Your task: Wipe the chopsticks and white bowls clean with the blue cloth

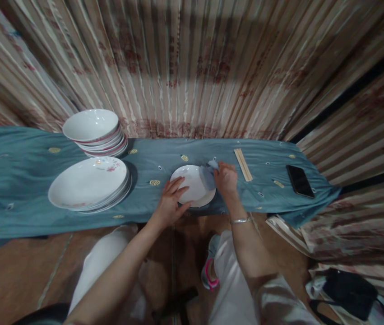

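In front of me a small white plate (192, 183) with a thin dark rim lies flat on the table. My left hand (171, 198) rests on its left side, fingers and thumb spread over the rim and inner surface. A thin grey-blue cloth (207, 177) is pinched in my right hand (226, 178), and its loose part hangs over the plate's right side. The right fingers are closed and slightly blurred. Just right of that hand lies a small bundle of wooden chopsticks (242, 164).
To the left stand a stack of white oval plates (88, 183) with a floral print and a stack of white bowls (92, 126). A black phone (299, 181) lies at the right end of the teal tablecloth (151, 158). A pleated curtain (178, 67) hangs behind the table.
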`<state>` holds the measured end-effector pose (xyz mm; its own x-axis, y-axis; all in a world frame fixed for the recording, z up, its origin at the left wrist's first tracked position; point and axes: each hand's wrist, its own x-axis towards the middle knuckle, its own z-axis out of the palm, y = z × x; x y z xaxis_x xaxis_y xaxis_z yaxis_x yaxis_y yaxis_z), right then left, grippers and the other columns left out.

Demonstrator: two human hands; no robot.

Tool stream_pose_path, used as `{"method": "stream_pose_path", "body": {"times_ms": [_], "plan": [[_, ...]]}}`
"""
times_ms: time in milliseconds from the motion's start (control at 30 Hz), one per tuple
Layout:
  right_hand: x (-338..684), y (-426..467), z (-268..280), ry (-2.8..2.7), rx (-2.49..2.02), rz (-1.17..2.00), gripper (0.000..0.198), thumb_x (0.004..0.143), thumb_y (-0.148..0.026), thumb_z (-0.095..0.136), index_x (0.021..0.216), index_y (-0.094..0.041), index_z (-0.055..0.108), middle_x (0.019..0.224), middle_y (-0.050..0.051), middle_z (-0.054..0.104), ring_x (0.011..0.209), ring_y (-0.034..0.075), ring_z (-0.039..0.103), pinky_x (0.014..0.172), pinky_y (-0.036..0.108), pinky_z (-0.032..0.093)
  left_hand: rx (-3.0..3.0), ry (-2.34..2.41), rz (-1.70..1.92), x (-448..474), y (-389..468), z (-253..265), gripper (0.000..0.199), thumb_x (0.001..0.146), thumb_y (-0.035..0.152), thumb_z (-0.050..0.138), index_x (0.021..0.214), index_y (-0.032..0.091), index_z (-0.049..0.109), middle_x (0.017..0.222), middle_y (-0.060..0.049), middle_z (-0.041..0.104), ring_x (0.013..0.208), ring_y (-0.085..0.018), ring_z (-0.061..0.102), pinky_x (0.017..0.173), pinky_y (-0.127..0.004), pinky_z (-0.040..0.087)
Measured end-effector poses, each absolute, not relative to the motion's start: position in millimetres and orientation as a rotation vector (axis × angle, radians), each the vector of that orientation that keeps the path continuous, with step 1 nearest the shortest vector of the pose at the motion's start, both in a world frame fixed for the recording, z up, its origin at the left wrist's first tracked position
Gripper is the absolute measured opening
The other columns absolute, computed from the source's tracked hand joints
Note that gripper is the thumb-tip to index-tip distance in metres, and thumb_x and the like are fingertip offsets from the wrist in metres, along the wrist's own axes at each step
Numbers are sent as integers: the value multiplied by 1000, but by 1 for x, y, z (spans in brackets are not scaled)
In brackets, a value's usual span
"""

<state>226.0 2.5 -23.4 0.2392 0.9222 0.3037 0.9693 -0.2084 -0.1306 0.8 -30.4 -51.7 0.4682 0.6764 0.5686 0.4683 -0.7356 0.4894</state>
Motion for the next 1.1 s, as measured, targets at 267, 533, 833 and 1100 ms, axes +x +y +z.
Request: {"method": "stream_pose_path", "body": {"times_ms": [267,533,833,1100], "plan": [[206,-10,-36,-2028,-1838,-93,22,94,-24,41,95,-15,61,99,14,64,97,23,56,91,37,40,2168,1106,1198,-13,-20,-47,31,78,34,64,105,20,66,131,-14,56,123,-27,50,105,-47,36],[218,-7,-45,-1932,-1879,-102,25,87,-10,41,99,-14,62,103,15,63,96,25,56,89,42,42,1190,1204,1263,-10,-11,-66,43,66,22,68,109,20,64,121,-10,62,115,-28,54,99,-43,40],[214,14,-52,-1971,-1841,-66,32,86,-5,36,99,-13,64,90,16,65,91,25,58,91,44,40,831,969,1221,-6,-17,-69,34,56,18,71,90,17,70,94,-5,71,98,-23,60,95,-39,40],[187,30,-54,-2049,-1788,-131,32,89,-7,35,105,-12,61,100,16,64,100,23,56,95,40,40,833,940,1220,-6,-19,-67,34,56,14,64,89,18,70,96,-5,71,101,-24,60,92,-38,41]]}}
